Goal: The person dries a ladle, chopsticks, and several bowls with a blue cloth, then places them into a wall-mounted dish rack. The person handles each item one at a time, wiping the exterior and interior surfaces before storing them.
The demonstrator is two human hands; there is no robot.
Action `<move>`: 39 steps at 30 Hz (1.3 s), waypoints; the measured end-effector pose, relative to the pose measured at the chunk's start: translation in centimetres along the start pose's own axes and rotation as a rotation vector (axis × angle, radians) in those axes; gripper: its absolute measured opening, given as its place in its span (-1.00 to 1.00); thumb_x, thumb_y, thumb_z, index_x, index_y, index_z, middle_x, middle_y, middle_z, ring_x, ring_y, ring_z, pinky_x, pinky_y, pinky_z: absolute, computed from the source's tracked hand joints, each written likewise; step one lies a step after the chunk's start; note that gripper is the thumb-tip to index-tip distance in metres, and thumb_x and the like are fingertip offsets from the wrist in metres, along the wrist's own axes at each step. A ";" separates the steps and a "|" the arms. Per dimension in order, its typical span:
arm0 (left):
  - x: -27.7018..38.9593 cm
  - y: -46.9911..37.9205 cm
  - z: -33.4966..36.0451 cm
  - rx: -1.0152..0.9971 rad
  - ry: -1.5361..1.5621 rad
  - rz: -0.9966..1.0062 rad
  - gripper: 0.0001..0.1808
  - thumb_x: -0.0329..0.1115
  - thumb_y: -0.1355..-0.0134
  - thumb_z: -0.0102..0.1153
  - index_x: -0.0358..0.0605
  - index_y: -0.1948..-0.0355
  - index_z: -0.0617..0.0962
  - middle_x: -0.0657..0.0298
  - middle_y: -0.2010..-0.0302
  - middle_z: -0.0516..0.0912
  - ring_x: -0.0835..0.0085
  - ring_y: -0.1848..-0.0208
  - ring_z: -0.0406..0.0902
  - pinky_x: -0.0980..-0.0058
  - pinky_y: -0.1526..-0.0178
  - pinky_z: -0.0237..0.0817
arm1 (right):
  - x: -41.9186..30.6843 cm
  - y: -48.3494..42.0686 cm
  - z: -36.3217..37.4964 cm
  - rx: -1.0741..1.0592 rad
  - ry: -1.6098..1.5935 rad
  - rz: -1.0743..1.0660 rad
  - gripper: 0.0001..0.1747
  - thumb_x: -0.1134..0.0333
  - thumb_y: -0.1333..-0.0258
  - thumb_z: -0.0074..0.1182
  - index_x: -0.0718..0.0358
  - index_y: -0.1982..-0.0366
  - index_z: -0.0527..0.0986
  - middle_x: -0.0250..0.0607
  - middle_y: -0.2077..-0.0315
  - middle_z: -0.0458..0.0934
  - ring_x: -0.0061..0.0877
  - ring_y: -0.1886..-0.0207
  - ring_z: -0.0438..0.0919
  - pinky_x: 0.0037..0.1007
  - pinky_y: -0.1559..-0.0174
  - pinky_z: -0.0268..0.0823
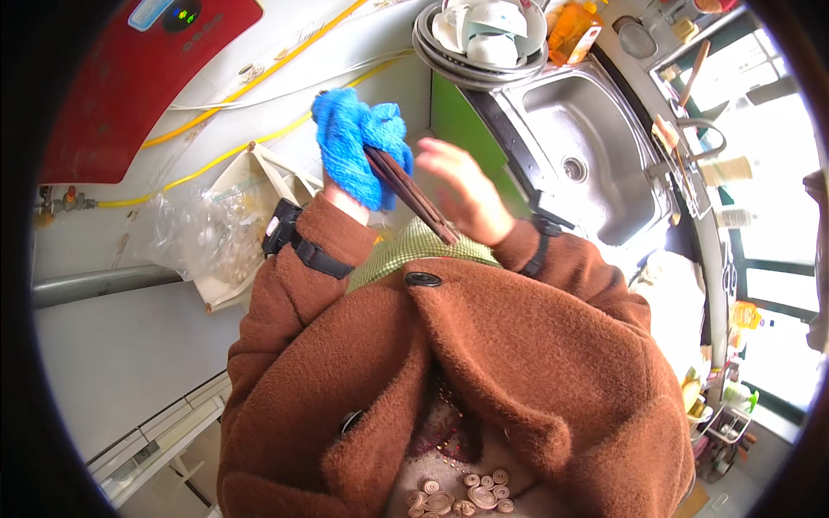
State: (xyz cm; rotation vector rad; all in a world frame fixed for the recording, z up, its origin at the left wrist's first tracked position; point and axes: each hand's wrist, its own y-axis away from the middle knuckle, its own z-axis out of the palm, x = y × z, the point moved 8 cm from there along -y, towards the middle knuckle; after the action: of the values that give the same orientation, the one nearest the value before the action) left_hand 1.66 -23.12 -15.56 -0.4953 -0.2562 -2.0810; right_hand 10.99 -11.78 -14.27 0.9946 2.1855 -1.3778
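Note:
My left hand [344, 202] is mostly hidden under a fluffy blue cloth [346, 139]. Through that cloth it grips a bundle of dark brown wooden chopsticks [414, 194], which slant down to the right with their ends sticking out. Slightly blurred, my right hand [469, 191] is just right of the bundle, its fingers apart and nothing visible in it. A stainless steel sink [583, 129] lies beyond it to the right.
Stacked bowls and basins [482, 45] stand at the sink's far end beside an orange liquid bottle [573, 32]. A faucet [703, 139] rises along the window side. To the left are a clear plastic bag [214, 226], a yellow gas hose [223, 155] and a red appliance [149, 90].

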 end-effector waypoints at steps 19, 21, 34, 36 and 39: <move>-15.3 13.8 6.4 0.199 -0.356 -0.247 -0.42 0.27 -0.31 -0.01 -0.08 0.40 0.57 0.16 0.55 0.65 0.29 0.56 0.57 0.41 0.55 0.42 | -12.6 19.0 2.0 0.219 -1.032 1.105 -0.70 0.10 -0.41 -0.07 0.18 0.30 0.42 -0.45 0.61 0.36 -0.77 0.71 0.19 -0.64 0.70 -0.01; -18.2 15.1 9.0 0.031 -0.330 -0.353 -0.41 0.26 -0.32 -0.01 -0.14 0.33 0.59 0.14 0.54 0.65 0.29 0.56 0.58 0.41 0.55 0.42 | -13.8 21.3 0.1 0.273 -0.982 1.099 -0.71 0.11 -0.41 -0.08 0.19 0.26 0.44 -0.46 0.62 0.36 -0.76 0.71 0.19 -0.63 0.70 -0.01; -35.3 17.9 19.7 -0.143 -0.236 -0.314 -0.83 -0.23 -0.39 0.01 0.15 0.07 0.59 0.06 0.23 0.69 0.25 0.31 0.64 0.30 0.24 0.55 | -24.5 41.4 -12.8 0.498 -0.703 1.150 -0.64 0.09 -0.43 -0.12 0.25 0.24 0.49 -0.52 0.66 0.29 -0.77 0.64 0.20 -0.64 0.58 0.06; -36.9 18.5 20.9 -0.141 -0.199 -0.416 -0.78 -0.15 -0.41 -0.03 0.03 0.23 0.59 0.07 0.24 0.69 0.23 0.28 0.63 0.20 0.19 0.54 | -26.1 43.7 -14.0 0.507 -0.701 1.150 -0.65 0.13 -0.46 -0.17 0.26 0.17 0.48 -0.50 0.68 0.30 -0.77 0.68 0.18 -0.64 0.62 0.04; -39.5 20.9 21.6 -0.082 -0.215 -0.562 -0.51 0.12 -0.37 -0.18 -0.07 0.27 0.57 0.13 0.30 0.64 0.23 0.24 0.60 0.12 0.12 0.51 | -27.2 46.4 -15.5 0.674 -0.768 1.134 -0.67 0.15 -0.44 -0.12 0.28 0.16 0.49 -0.45 0.65 0.37 -0.75 0.71 0.18 -0.62 0.64 0.04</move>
State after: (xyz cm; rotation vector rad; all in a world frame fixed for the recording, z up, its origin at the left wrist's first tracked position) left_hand 43.28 4.00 -14.00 -0.7657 -0.4802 -2.5906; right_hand 64.22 4.69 -19.16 1.2797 0.3921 -1.4639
